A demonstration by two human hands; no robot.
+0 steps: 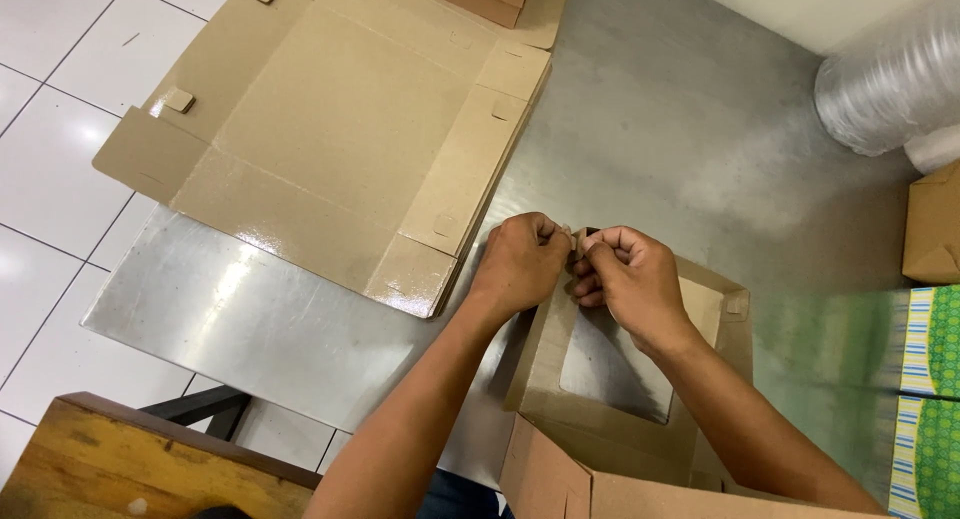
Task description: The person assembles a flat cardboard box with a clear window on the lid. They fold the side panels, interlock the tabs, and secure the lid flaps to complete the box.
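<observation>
At the far left, a white tiled floor [50, 179] is showing beyond the left edge of the steel tabletop [680, 129], and a wooden stool [130, 459] is sitting below the tabletop's near-left corner. A stack of flat cardboard box blanks [340, 129] is lying over the far-left part of the tabletop, its glossy face up, its long axis running from the near left toward the far right, and one flap is hanging out past the left edge.

The left hand [520, 264] is reaching in from the near edge with the forearm slanting up and to the right, the back of the hand facing the camera and the fingers curled in. Its fingertips are pinching a small cardboard tab [580, 237] at the far corner of a half-folded window box [620, 379]. The right hand [630, 284] is coming in from the lower right, knuckles up, fingers bent, and it is pinching the same tab from the other side, so the two hands are touching each other there.

The window box is standing near the near edge of the tabletop, its walls partly raised, its cut-out window panel facing up and tilting toward the person, its long axis running from near to far.

Further right, a roll of clear film [890, 79] is lying at the far-right corner, with a brown carton [935, 229] and a green patterned box [935, 399] along the right edge.
</observation>
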